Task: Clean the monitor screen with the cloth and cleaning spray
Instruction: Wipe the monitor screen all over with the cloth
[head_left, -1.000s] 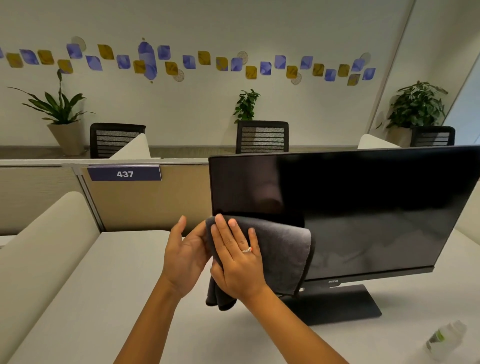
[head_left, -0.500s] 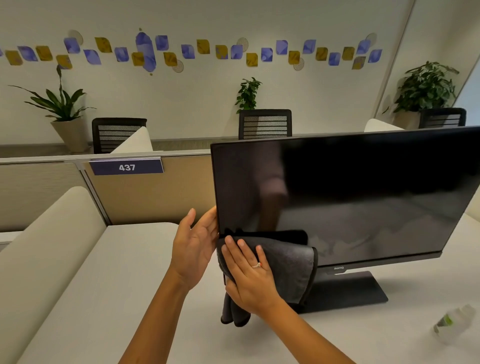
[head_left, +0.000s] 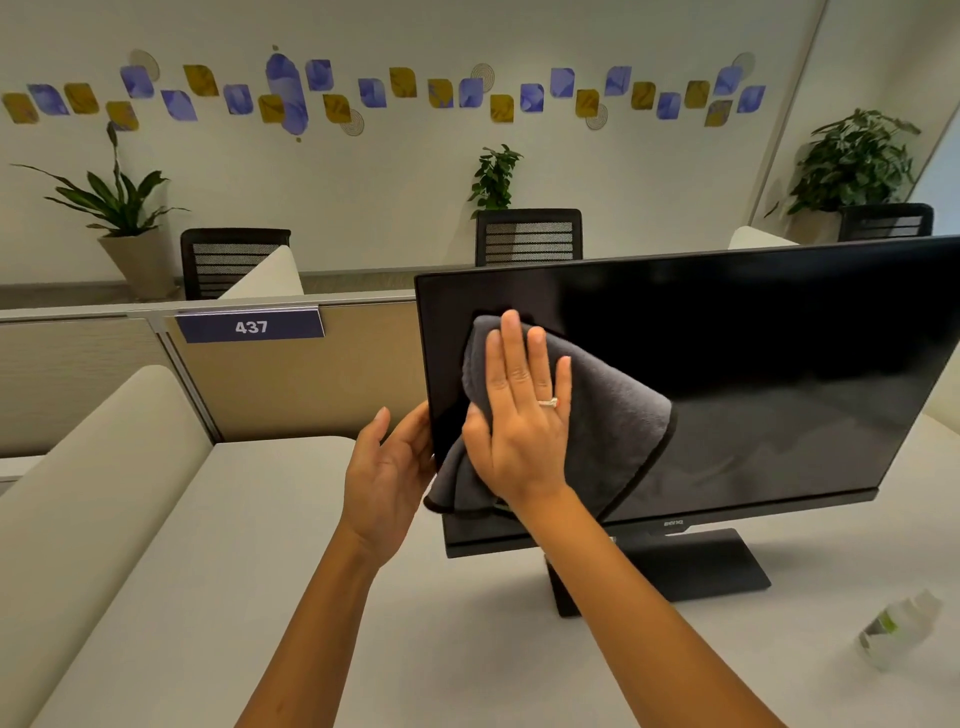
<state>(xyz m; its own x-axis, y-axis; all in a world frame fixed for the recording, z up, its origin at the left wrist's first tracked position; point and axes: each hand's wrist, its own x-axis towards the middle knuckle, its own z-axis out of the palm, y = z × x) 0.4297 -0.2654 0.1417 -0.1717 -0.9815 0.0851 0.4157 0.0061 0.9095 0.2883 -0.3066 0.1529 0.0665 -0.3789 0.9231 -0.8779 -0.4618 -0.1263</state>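
Observation:
A black monitor (head_left: 727, 374) stands on a pale desk, its screen dark. A grey cloth (head_left: 618, 426) lies flat against the screen's left part. My right hand (head_left: 519, 415) presses the cloth onto the screen with straight, spread fingers; a ring shows on one finger. My left hand (head_left: 389, 467) rests against the monitor's left edge, fingers relaxed and reaching behind the bezel. The spray bottle (head_left: 898, 634), clear with a green label, lies on its side on the desk at the lower right, apart from both hands.
The monitor's flat black base (head_left: 701, 577) sits on the white desk (head_left: 234, 571). A beige partition with a "437" sign (head_left: 250, 326) runs behind. A rounded divider (head_left: 78, 493) borders the desk's left. Chairs and potted plants stand beyond the partition.
My right hand has slid the cloth upward from the screen's lower left corner to its upper left part. My left hand stays on the monitor's left edge.

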